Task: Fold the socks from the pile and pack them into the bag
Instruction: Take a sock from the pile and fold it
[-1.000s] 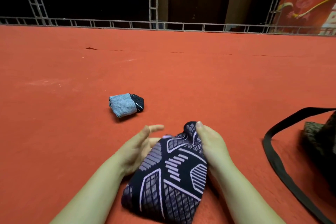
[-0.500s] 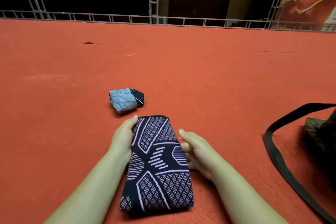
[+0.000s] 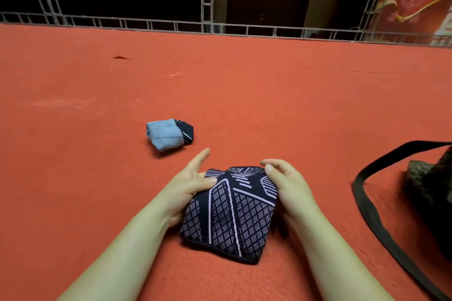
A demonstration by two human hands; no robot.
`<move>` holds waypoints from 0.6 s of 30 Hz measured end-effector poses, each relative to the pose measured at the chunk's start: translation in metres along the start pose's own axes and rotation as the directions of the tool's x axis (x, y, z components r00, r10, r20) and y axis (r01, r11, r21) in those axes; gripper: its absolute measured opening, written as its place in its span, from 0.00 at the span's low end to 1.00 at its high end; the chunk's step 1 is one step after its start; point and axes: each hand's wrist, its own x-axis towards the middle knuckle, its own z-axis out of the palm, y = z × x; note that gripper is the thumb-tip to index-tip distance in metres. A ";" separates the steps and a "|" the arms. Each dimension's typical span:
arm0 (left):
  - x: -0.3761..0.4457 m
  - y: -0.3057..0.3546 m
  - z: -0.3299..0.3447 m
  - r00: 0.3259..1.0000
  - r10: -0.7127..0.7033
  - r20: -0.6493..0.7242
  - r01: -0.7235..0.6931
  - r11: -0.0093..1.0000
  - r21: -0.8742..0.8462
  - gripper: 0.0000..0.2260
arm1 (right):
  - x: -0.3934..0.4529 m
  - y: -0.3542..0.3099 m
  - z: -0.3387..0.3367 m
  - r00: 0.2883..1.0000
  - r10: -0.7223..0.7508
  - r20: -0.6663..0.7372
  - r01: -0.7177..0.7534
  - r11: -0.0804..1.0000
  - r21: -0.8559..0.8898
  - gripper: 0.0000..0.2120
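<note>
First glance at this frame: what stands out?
The dark patterned sock, folded on the red cloth near the bottom centre, with the left hand and right hand gripping its sides. Beyond it to the left lies a small blue bundle, apart from the hands. At the right edge, a bag with a black strap.

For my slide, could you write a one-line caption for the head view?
Both hands, left hand and right hand, fold a patterned dark sock on red felt, bag at right.

Even overhead light, soft shadows, dark background, wide-angle edge bending.
</note>
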 end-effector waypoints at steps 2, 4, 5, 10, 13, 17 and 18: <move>-0.007 0.002 -0.002 0.992 -0.049 0.113 0.052 0.998 -0.024 0.36 | -0.004 -0.003 -0.005 0.985 0.081 0.155 -0.092 0.994 0.064 0.07; -0.008 -0.003 0.001 0.987 -0.120 0.102 0.121 0.993 0.003 0.28 | -0.005 -0.008 -0.011 0.955 0.110 0.276 -0.152 0.979 0.133 0.07; -0.005 -0.006 0.003 0.990 -0.124 0.067 0.121 0.992 0.039 0.26 | -0.004 -0.012 -0.014 0.946 0.122 0.299 -0.167 0.977 0.129 0.06; 0.040 0.033 0.009 0.956 0.249 -0.157 -0.185 0.923 0.336 0.22 | 0.034 -0.043 -0.014 0.973 0.041 0.229 -0.069 0.991 0.118 0.11; 0.051 0.070 0.017 0.885 0.447 -0.131 -0.361 0.836 0.413 0.22 | 0.055 -0.065 -0.014 0.969 -0.144 0.199 0.135 0.989 0.057 0.16; 0.047 0.054 0.012 0.881 0.461 -0.108 -0.313 0.737 0.599 0.25 | 0.053 -0.048 -0.013 0.954 -0.242 0.179 0.269 0.953 -0.143 0.18; 0.042 0.042 0.008 0.895 0.436 -0.098 -0.265 0.694 0.670 0.25 | 0.045 -0.036 -0.016 0.958 -0.232 0.172 0.264 0.944 -0.198 0.19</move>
